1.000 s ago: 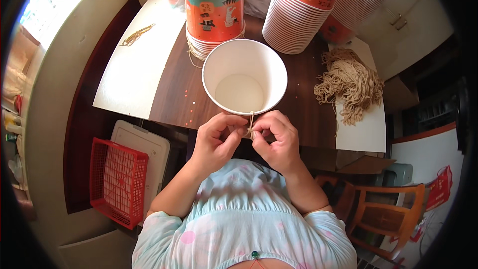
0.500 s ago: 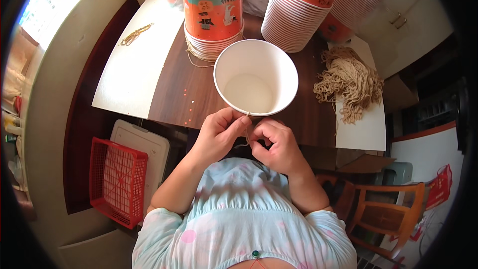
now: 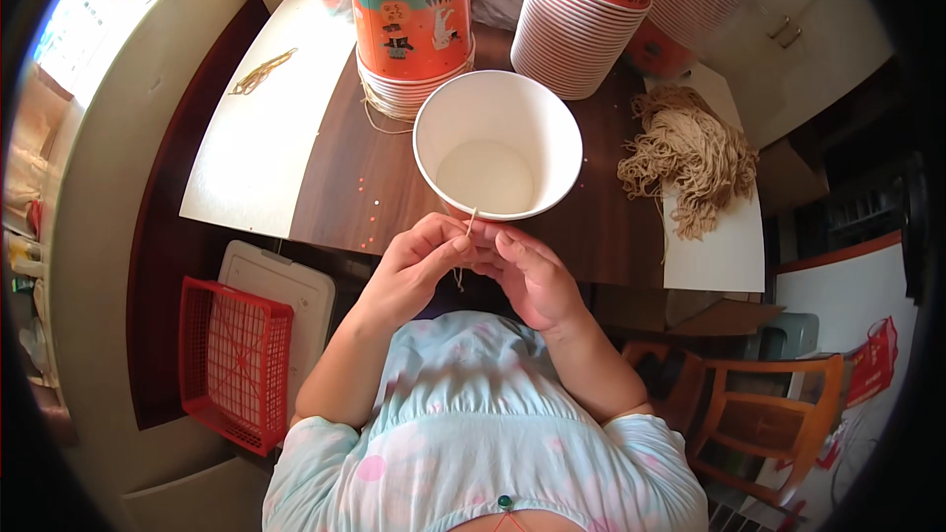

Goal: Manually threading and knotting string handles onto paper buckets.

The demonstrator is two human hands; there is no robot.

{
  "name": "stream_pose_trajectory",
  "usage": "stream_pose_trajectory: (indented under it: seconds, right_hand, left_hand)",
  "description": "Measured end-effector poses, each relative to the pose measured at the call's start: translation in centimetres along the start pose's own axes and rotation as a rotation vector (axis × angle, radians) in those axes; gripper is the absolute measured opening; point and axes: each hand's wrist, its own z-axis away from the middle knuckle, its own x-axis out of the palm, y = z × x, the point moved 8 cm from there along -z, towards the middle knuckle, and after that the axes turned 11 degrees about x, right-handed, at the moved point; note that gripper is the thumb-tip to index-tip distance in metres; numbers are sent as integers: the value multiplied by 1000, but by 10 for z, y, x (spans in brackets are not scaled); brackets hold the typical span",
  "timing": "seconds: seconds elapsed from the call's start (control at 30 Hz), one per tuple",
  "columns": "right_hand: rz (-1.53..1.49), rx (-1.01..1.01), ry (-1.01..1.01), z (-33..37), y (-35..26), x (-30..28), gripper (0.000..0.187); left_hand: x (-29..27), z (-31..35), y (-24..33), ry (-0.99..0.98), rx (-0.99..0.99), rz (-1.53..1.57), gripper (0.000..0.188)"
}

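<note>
A white-lined paper bucket (image 3: 498, 143) stands mouth-up at the near part of the table, its inside bare. A thin beige string (image 3: 474, 220) comes over its near rim, and a loose end hangs below my fingers. My left hand (image 3: 422, 254) pinches this string between thumb and fingertips, just under the rim. Close against it, my right hand (image 3: 532, 274) has its fingers stretched toward the left fingertips, with the thumb raised apart from them. Some right fingertips are hidden behind the left hand and the string.
Beyond stand an upturned orange-and-green bucket stack (image 3: 412, 25) with strings round it and a taller stack (image 3: 576, 30). A tangled heap of beige string (image 3: 690, 158) lies right; a small bundle (image 3: 262, 72) lies left. Below the table are a red basket (image 3: 236, 365) and wooden chair (image 3: 764, 414).
My right hand has gone from curled fingers at the string to a straighter, more opened shape, its fingers now nearer the left. My left hand keeps its pinch.
</note>
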Motion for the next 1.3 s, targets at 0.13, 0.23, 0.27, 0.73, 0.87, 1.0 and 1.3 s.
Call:
stream_pose_trajectory:
  seconds: [0.13, 0.23, 0.27, 0.73, 0.87, 1.0, 1.3]
  right_hand:
    - [-218, 39, 37, -8, 13, 3, 35]
    - [-135, 41, -77, -15, 18, 7, 31]
    - [-183, 16, -34, -15, 16, 6, 25]
    - [182, -35, 189, 1, 17, -17, 16]
    - [109, 80, 129, 0, 19, -1, 14]
    - [121, 127, 78, -5, 31, -11, 18]
    - [1067, -564, 561, 35, -37, 23, 23]
  left_hand:
    - [-3, 9, 1, -169, 13, -255, 14]
    - [-6, 14, 2, -140, -43, -163, 12]
    - [-10, 16, 1, -96, -81, -77, 12]
    - [-23, 11, 6, 63, 10, -60, 14]
    - [-13, 12, -24, 19, -191, 330, 17]
    - [-22, 9, -26, 211, -136, 262, 31]
    - [-23, 7, 1, 141, 156, -523, 14]
